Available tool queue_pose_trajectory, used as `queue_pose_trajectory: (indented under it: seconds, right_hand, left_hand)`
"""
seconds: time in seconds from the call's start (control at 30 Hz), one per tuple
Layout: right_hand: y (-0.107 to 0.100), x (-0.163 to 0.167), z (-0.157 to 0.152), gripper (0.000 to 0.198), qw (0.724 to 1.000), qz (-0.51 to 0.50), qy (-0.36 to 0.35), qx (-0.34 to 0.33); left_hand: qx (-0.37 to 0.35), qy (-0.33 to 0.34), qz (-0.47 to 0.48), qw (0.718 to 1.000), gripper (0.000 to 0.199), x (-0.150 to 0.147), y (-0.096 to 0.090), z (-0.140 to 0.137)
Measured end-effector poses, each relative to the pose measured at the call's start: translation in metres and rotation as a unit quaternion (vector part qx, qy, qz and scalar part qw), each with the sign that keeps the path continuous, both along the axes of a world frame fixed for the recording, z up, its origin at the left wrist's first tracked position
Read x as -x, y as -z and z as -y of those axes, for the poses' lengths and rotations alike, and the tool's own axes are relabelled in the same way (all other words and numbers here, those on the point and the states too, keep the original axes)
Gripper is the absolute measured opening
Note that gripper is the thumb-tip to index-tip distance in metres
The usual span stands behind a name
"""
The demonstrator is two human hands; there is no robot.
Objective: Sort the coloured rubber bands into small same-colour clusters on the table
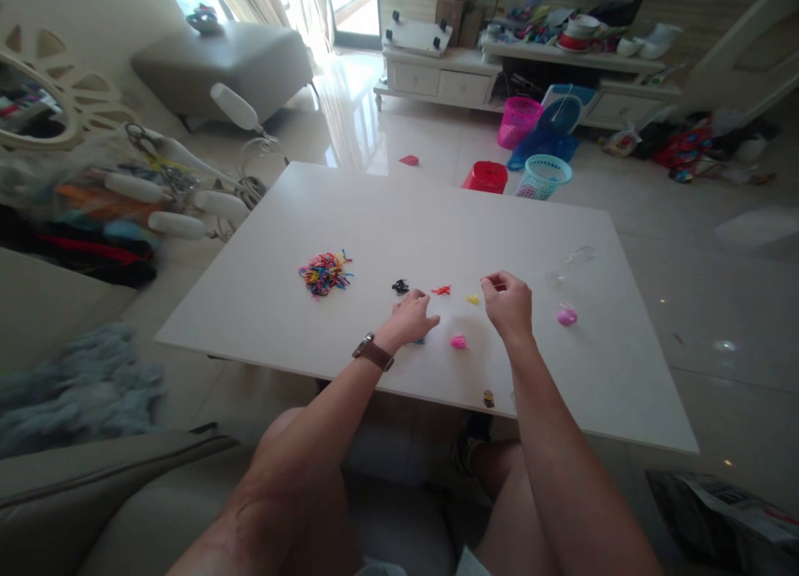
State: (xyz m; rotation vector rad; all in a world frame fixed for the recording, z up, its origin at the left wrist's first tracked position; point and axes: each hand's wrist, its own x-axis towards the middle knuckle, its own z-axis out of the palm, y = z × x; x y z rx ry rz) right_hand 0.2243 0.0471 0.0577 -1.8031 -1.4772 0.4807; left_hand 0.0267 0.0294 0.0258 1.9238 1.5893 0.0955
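Nearest the body, a small yellow-and-dark figure [488, 399] lies by the table's near edge, on the body side of the right hand [507, 301] and beside its forearm; a dragging forearm could knock it off. Farther in, a pink cluster [459, 341] sits between the two hands, slightly toward the body from both. A blue cluster [420, 340] shows only partly beneath the left hand [412, 316], whose thumb stands apart from its fingers with nothing visible between; a low palm or sleeveless wrist brushing down could scatter those pieces unseen.

The right hand's thumb and fingertips come together in a pinch, though I cannot tell whether some tiny strand is caught there. If one is, it could slip from so fine a hold. Just left of that pinch lies a yellow cluster [473, 299], with a red cluster [441, 290] between it and the left fingers. A black cluster [400, 286] lies just beyond the left hand, so close that a careless sweep could mix its pieces with the red. Well right of the right hand rests a purple round object [567, 316], which might roll if bumped. Left of and beyond the left hand, a multicoloured pile [325, 274] spreads loosely on the white table [374, 218]; tangled strands could come away several at once
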Motion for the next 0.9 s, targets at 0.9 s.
queue_pose_trajectory:
  seconds: [0.9]
  right_hand:
    - [-0.001, -0.011, -0.005, 0.021, 0.996, -0.074, -0.031, 0.022]
  left_hand:
    - [-0.070, -0.028, 0.112, 0.991, 0.059, -0.078, 0.029, -0.006]
